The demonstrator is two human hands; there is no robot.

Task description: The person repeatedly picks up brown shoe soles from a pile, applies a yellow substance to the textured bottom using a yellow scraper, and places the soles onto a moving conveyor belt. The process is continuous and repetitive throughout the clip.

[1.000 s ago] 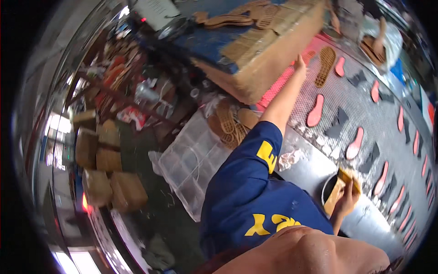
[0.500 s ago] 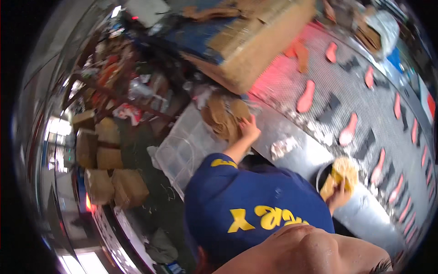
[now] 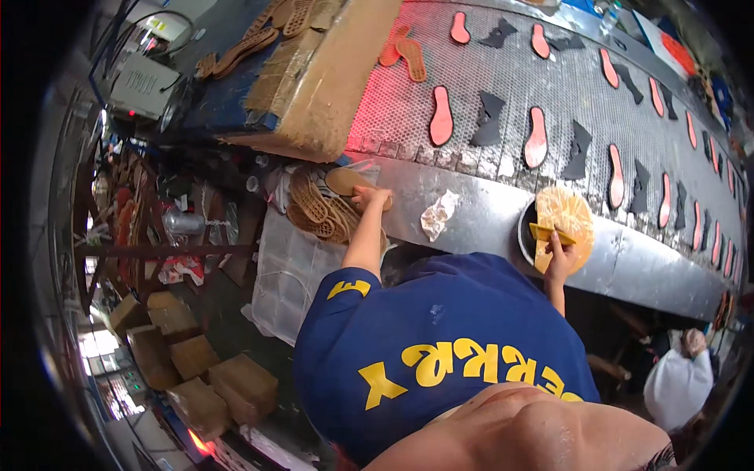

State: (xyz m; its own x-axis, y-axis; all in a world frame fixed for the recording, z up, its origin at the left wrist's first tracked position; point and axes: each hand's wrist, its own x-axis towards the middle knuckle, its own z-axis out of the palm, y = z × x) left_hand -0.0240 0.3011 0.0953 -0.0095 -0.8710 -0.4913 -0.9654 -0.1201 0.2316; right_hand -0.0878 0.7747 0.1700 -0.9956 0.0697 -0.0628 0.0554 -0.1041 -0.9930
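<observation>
Cartons: stacked on the floor at far left, several plain brown boxes (image 3: 243, 386).
Clear plastic crate (image 3: 287, 255): beside the left end of the metal counter (image 3: 495, 198), below its near edge.
Brown soles (image 3: 310, 202): heaped at the crate's upper edge, just beside the counter's left corner, several with gridded faces.
Left hand (image 3: 372, 198): at the right side of the heap, fingers bent against a smooth tan sole (image 3: 341, 180); it cannot be told whether they are clamped on it or merely touching.
Change: a second ago this hand reached over the left end of the belt (image 3: 515, 88); it is now at the heap, which suggests that handling has passed from the belt to the heaped soles.
Belt load: near its left end, a loose brown sole (image 3: 411, 60) beside an orange-red one (image 3: 391, 49); rightward, pink soles (image 3: 441, 116) alternate with black cut pieces (image 3: 578, 151).
Crumpled paper (image 3: 438, 216): on the counter, between the two hands.
Dark bowl (image 3: 527, 235): at the counter's near edge, partly covered by a round yellow pad (image 3: 577, 212).
Right hand (image 3: 558, 253): fingers together, clamped on a yellow flat piece (image 3: 542, 231) over the pad.
</observation>
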